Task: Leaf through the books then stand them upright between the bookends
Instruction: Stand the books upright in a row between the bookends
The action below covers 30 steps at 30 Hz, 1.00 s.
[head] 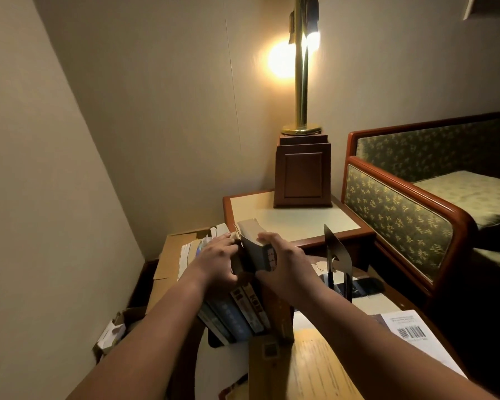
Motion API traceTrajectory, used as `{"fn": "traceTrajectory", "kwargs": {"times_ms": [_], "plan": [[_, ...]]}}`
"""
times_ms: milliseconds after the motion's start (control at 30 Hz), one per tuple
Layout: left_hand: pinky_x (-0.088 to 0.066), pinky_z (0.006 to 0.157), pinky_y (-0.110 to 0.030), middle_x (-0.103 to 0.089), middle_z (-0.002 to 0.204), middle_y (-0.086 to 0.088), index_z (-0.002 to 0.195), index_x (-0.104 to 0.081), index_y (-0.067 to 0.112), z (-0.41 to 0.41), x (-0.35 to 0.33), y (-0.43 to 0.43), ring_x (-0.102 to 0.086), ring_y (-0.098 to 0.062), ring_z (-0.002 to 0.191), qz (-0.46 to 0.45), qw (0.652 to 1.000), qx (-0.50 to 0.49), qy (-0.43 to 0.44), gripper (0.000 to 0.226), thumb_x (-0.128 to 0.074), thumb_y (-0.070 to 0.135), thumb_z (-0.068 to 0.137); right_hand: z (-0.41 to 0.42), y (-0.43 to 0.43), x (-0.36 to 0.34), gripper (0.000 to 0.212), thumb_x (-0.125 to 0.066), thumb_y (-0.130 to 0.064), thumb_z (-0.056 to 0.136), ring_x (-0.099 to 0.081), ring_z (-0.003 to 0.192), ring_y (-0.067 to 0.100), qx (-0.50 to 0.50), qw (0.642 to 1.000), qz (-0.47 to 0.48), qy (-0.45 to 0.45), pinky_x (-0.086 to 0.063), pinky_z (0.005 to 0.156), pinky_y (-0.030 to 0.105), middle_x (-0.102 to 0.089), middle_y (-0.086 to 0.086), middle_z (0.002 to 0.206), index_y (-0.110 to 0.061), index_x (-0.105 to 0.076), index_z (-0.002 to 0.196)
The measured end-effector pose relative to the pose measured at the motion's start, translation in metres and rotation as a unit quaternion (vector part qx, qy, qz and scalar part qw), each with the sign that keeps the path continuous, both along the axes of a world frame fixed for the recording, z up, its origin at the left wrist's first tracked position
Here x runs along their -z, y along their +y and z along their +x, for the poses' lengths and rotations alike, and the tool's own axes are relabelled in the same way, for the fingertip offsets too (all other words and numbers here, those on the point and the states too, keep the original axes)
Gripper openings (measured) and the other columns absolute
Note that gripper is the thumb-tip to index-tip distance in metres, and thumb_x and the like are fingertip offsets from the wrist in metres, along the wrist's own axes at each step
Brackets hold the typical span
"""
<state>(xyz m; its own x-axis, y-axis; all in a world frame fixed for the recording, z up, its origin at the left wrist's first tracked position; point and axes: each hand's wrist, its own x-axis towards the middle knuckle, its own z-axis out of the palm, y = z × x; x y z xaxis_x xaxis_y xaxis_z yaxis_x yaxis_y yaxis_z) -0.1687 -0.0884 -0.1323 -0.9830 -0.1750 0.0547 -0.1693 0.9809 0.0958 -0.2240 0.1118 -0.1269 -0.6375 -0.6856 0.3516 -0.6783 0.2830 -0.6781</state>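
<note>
A thick paperback (256, 249) sits raised between both hands, just above a row of books (237, 310) that stands spine-up and leans to the left on the desk (315, 368). The right hand (283, 267) curls round the spine side, thumb on the top edge of the pages. The left hand (217, 261) grips the opposite cover, fingers reaching along it. A black metal bookend (337, 255) stands upright to the right, apart from the row with an open gap between. Any bookend on the left is hidden behind the arms and books.

The paperback looks bulky but light enough for one hand. Its soft covers and loose page block will likely flex and fan if it is held by one corner. Holding it across the spine and fore-edge, as now, seems the safest grip. The leaning row may topple or spread when the paperback goes in, so one hand should probably brace it while the bookend is slid close.
</note>
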Motion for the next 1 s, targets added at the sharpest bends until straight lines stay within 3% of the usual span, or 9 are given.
{"fn": "traceTrajectory", "kwargs": {"times_ms": [100,200,367,533,733,867,1000], "plan": [[-0.019,0.119,-0.04,-0.036,0.154,-0.007,0.141,-0.043,0.015,0.001,-0.001,0.001,-0.02,-0.022,0.147,0.025,0.999,-0.004,0.02,0.071,-0.074,0.035,0.079,0.001,0.002,0.005,0.086,-0.079,-0.01,0.079,-0.06,0.113,0.025,-0.013,0.999,0.035,-0.008,-0.054,0.077,0.022,-0.055,0.006,0.133,-0.033,-0.027,0.143],[-0.035,0.112,-0.04,-0.041,0.148,-0.006,0.147,-0.028,0.022,0.008,-0.004,0.006,-0.036,-0.024,0.138,0.089,0.994,-0.018,0.06,0.091,-0.08,0.033,0.074,0.0,0.003,0.01,0.084,-0.077,-0.007,0.08,-0.061,0.113,0.025,0.002,1.0,0.009,0.006,-0.051,0.072,0.015,-0.056,0.007,0.133,-0.031,-0.028,0.145],[-0.041,0.108,-0.043,-0.039,0.149,-0.012,0.152,0.0,0.038,0.014,-0.004,0.007,-0.041,-0.031,0.135,0.104,0.992,-0.013,0.071,0.114,-0.081,0.03,0.072,-0.002,0.001,0.016,0.081,-0.077,-0.009,0.08,-0.063,0.11,0.023,0.016,0.999,-0.038,0.02,-0.049,0.068,0.008,-0.06,0.006,0.129,-0.029,-0.032,0.145],[-0.038,0.108,-0.04,-0.032,0.153,-0.003,0.151,-0.006,0.04,0.013,-0.001,0.006,-0.034,-0.026,0.139,0.101,0.992,-0.013,0.08,0.108,-0.08,0.03,0.073,-0.004,-0.01,0.015,0.076,-0.078,-0.012,0.08,-0.065,0.105,0.021,0.016,0.997,-0.063,0.034,-0.05,0.069,0.008,-0.064,0.005,0.12,-0.027,-0.037,0.142],[-0.037,0.109,-0.043,-0.042,0.144,-0.009,0.151,0.01,0.037,0.011,0.0,0.003,-0.043,-0.027,0.131,0.099,0.991,-0.015,0.084,0.109,-0.072,0.017,0.081,-0.007,-0.024,0.012,0.072,-0.076,-0.008,0.081,-0.066,0.101,0.02,0.014,0.993,-0.092,0.068,-0.051,0.071,0.011,-0.066,0.005,0.116,-0.025,-0.04,0.14],[-0.039,0.104,-0.042,-0.045,0.139,-0.013,0.152,0.011,0.032,0.012,0.0,0.003,-0.046,-0.028,0.125,0.116,0.989,-0.02,0.086,0.107,-0.071,0.023,0.084,-0.01,-0.03,0.018,0.071,-0.077,-0.008,0.08,-0.068,0.099,0.021,-0.002,0.99,-0.104,0.09,-0.057,0.073,0.017,-0.067,0.007,0.116,-0.023,-0.041,0.139],[-0.04,0.107,-0.042,-0.038,0.147,-0.008,0.153,-0.002,0.032,0.01,0.003,0.001,-0.041,-0.027,0.133,0.111,0.99,-0.011,0.088,0.111,-0.079,0.026,0.074,-0.013,-0.026,0.032,0.065,-0.076,-0.006,0.082,-0.063,0.1,0.011,-0.041,0.99,-0.113,0.078,-0.048,0.071,0.002,-0.067,0.006,0.115,-0.022,-0.044,0.136]]}}
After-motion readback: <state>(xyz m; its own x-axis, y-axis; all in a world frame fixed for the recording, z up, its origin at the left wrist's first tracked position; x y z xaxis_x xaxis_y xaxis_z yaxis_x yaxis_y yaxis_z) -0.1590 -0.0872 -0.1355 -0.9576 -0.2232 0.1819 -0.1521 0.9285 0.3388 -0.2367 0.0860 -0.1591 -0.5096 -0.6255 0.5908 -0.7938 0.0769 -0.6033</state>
